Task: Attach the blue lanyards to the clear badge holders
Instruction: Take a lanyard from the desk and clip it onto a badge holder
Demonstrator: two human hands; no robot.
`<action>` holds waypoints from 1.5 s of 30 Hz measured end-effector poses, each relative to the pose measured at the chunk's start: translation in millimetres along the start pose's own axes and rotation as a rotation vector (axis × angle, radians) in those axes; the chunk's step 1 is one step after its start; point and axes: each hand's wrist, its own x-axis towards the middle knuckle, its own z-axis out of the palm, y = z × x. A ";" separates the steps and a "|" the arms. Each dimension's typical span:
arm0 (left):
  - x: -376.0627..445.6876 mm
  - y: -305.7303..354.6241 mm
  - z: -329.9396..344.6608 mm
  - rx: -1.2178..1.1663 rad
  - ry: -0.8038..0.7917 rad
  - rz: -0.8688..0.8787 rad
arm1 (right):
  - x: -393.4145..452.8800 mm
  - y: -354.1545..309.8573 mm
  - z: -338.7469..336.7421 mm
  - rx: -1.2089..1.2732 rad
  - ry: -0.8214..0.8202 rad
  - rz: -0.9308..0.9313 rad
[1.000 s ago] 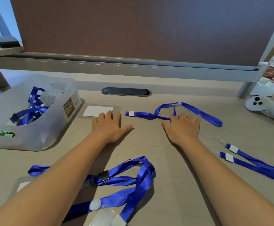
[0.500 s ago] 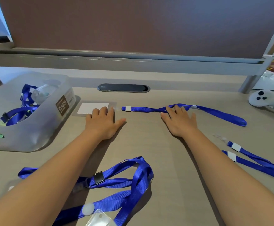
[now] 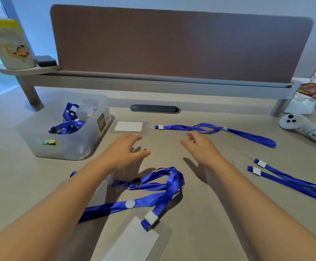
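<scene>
A clear badge holder (image 3: 128, 127) with a white card lies flat at mid-desk, joined at its right end to a blue lanyard (image 3: 217, 129) stretched out to the right. My left hand (image 3: 124, 151) hovers just in front of the holder, fingers apart, holding nothing. My right hand (image 3: 200, 147) is raised just in front of that lanyard, also empty with fingers spread. Closer to me, a second badge holder (image 3: 134, 243) lies with a looped blue lanyard (image 3: 161, 187) clipped to it. Two more blue lanyards (image 3: 289, 183) lie at the right.
A translucent plastic bin (image 3: 66, 147) with several lanyards stands at the left. A white controller (image 3: 302, 127) lies at the far right. A brown divider panel (image 3: 172, 46) on a raised shelf closes the back, with a dark cable slot (image 3: 154, 108) below it.
Both hands have lifted off the desk and pulled back toward me, away from the holder and lanyard. The far lanyard now lies straightened. My head has tilted up, showing more of the desk.
</scene>
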 end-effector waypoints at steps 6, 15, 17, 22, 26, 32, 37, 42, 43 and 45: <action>-68.5 -7.1 -1.4 0.054 -0.113 -0.034 | -63.4 -29.8 21.9 0.304 -0.183 0.136; -88.9 -13.8 1.7 0.001 -0.073 -0.012 | -70.5 -29.5 26.9 -0.301 -0.112 0.082; -87.9 -13.4 0.6 -0.042 0.009 -0.004 | -68.6 -23.7 21.5 -0.384 -0.039 0.132; -79.8 -25.2 -1.5 0.134 -0.058 -0.098 | -69.6 -24.8 14.2 -0.492 0.076 0.064; -74.4 -28.5 1.3 0.182 -0.099 -0.117 | -72.9 -43.7 29.7 -0.315 -0.051 -0.106; -67.8 -24.8 7.6 0.224 -0.118 -0.118 | -68.2 -54.9 54.7 -0.342 -0.253 -0.166; -65.9 -24.6 4.3 0.161 -0.103 -0.121 | -62.4 -57.2 49.8 -0.325 -0.218 -0.139; -64.5 -12.2 -10.8 -0.058 0.061 -0.116 | -64.5 -64.0 39.4 -0.223 -0.108 -0.200; -64.0 -8.1 -15.2 -0.069 0.108 -0.111 | -65.8 -66.2 36.5 -0.198 -0.084 -0.219; -64.1 -0.5 -23.8 -0.099 0.189 -0.086 | -67.8 -70.1 31.5 -0.182 -0.044 -0.250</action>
